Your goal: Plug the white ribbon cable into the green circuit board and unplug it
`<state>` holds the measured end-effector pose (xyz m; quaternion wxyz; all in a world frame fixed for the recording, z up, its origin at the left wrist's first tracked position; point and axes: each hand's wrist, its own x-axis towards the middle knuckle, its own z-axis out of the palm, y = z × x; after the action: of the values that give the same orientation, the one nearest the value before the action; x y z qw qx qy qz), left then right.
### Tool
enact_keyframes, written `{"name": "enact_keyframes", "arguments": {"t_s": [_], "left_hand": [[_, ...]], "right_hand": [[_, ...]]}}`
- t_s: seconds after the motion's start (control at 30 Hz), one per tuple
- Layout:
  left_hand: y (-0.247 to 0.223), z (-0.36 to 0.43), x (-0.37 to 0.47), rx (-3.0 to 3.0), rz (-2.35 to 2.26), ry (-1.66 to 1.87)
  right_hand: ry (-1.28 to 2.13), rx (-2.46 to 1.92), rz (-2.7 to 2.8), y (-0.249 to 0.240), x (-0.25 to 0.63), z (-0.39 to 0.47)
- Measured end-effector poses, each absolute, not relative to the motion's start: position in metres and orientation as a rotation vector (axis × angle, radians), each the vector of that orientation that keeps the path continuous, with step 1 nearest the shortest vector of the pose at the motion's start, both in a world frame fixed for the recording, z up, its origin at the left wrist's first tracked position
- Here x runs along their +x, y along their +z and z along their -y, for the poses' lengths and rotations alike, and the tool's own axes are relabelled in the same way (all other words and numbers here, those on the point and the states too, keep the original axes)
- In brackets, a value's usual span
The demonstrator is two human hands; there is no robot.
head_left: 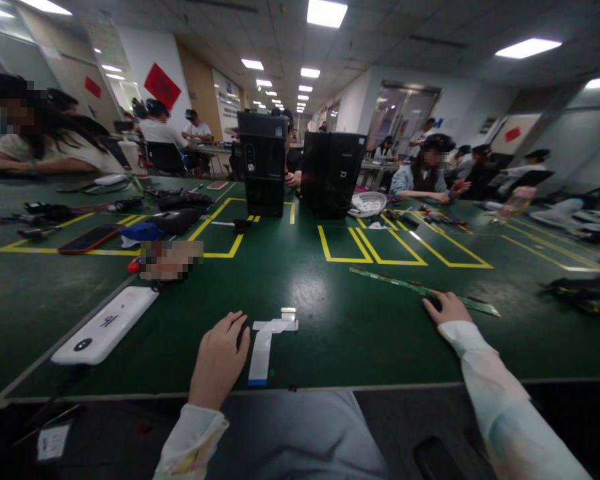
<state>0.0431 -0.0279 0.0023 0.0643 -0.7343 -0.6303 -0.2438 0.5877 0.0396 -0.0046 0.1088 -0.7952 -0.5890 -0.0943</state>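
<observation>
A white flat ribbon cable (261, 353) with a blue end lies near the table's front edge. Just left of it rests my left hand (221, 360), its fingers loosely bent and apart, holding nothing. Farther right, a long thin green circuit strip (393, 279) lies slantwise on the green table (325, 347). The fingertips of my right hand (447, 309) are on the strip, toward its right part; thumb and fingers appear closed at its edge.
A white device marked 16 (111, 323) lies at the left, with a phone (89, 238) and a blue item (141, 233) beyond. Two black computer cases (263, 167) (333, 175) stand at the back. Dark cables (580, 293) lie far right. Several people sit around.
</observation>
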Motion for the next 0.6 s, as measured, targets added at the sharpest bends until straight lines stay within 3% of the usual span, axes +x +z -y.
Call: {"name": "enact_keyframes", "arguments": {"t_s": [0.37,0.6], "left_hand": [[0.003,0.029,0.042,-2.224,1.905,-0.700],[0.002,0.028,0.041,-2.235,1.896,-0.694]], "right_hand": [[-0.372,-2.585,1.011,-0.013,0.601,-0.038],[-0.240,-2.568,1.270,-0.004,0.606,-0.040]]}}
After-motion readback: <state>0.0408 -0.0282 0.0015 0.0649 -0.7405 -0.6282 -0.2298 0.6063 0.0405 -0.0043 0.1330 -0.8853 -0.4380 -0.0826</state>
